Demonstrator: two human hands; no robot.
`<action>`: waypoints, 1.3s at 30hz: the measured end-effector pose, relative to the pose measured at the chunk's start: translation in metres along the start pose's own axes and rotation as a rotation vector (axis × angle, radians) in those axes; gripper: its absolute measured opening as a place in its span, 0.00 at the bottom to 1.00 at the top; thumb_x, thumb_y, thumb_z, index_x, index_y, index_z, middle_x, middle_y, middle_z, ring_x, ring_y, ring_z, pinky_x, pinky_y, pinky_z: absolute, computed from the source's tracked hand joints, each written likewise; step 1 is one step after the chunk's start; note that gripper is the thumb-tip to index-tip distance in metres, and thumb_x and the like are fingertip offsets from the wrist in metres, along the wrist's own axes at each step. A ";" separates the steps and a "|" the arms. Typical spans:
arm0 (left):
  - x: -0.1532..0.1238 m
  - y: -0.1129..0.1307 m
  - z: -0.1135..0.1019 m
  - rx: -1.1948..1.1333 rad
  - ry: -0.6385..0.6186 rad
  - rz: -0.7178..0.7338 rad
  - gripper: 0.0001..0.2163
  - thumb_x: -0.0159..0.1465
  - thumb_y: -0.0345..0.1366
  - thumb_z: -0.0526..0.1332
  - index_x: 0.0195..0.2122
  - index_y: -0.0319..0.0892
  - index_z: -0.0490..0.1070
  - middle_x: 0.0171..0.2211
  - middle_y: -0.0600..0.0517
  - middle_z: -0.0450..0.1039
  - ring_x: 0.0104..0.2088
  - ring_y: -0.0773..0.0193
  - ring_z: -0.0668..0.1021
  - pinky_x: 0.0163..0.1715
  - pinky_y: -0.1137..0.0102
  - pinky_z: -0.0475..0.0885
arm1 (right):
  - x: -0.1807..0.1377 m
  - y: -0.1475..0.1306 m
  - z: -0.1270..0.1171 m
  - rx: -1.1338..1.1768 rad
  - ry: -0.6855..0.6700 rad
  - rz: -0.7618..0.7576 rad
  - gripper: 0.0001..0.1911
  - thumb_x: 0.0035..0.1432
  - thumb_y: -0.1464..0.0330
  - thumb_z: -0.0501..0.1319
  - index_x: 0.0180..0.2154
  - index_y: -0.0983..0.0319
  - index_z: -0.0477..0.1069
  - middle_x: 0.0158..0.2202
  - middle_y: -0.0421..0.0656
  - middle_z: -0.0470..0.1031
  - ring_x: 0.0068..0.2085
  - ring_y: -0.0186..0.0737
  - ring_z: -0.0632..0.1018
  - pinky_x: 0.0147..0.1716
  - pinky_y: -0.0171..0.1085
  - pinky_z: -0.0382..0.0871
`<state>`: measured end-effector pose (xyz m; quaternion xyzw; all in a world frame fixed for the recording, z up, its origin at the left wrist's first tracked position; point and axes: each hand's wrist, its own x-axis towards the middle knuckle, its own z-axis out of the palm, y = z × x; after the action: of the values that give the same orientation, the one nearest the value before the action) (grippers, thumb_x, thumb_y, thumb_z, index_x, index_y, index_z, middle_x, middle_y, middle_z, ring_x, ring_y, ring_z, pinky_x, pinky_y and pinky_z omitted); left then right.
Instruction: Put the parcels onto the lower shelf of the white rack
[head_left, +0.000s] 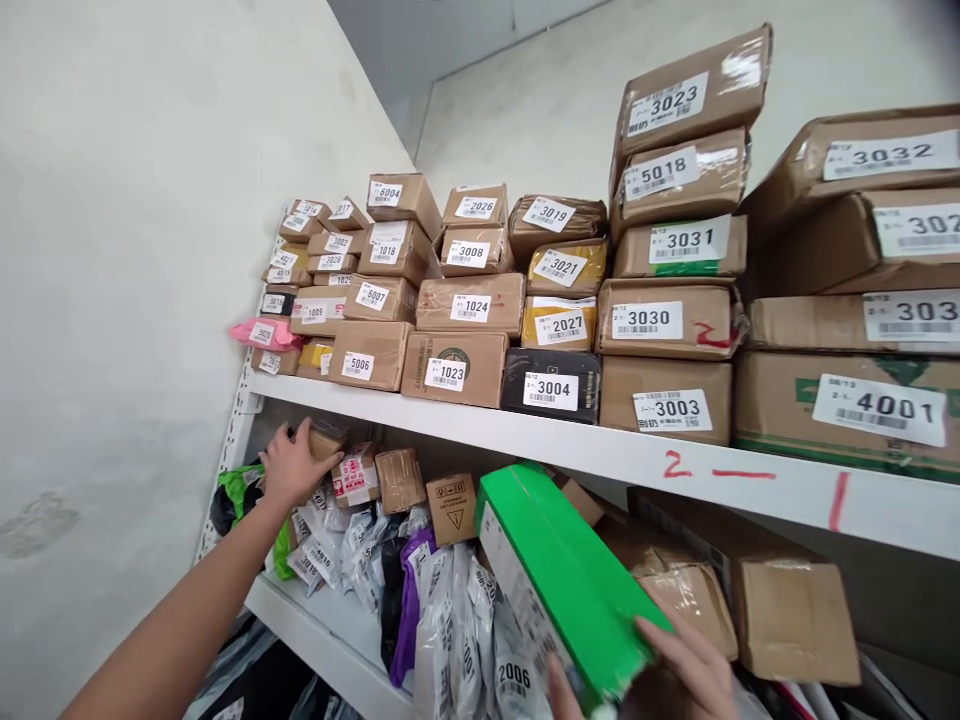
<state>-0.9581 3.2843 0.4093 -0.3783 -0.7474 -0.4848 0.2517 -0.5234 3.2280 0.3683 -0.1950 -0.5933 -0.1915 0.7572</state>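
We note two white shelves [570, 445]; boxes on the upper too many to count. One green box [570, 580], glossy and tilted, lies on the lower shelf, our right hand [675, 670] clasping its near end. Our left hand [292, 465] rests fingers spread on one small brown parcel [328, 440]

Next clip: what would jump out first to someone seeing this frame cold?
The bright green box, tilted at bottom centre in the right hand, stands out against all the brown. Above it, the upper shelf carries stacked cardboard parcels with big white number labels, such as 3023 at the top of one pile. At lower left, the left hand reaches onto the lower shelf among small parcels and grey mailer bags.
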 end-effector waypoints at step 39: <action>-0.123 0.127 0.035 -0.434 -0.182 0.646 0.37 0.57 0.52 0.52 0.66 0.61 0.37 0.60 0.48 0.53 0.61 0.34 0.62 0.59 0.40 0.59 | 0.010 -0.023 0.099 -0.146 -0.454 0.247 0.44 0.44 0.62 0.72 0.60 0.63 0.56 0.59 0.55 0.63 0.59 0.55 0.67 0.59 0.54 0.65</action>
<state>-0.7831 3.3079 0.3713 -0.6797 -0.4894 -0.4917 0.2380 -0.6152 3.2595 0.4015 -0.3578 -0.7042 -0.0914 0.6064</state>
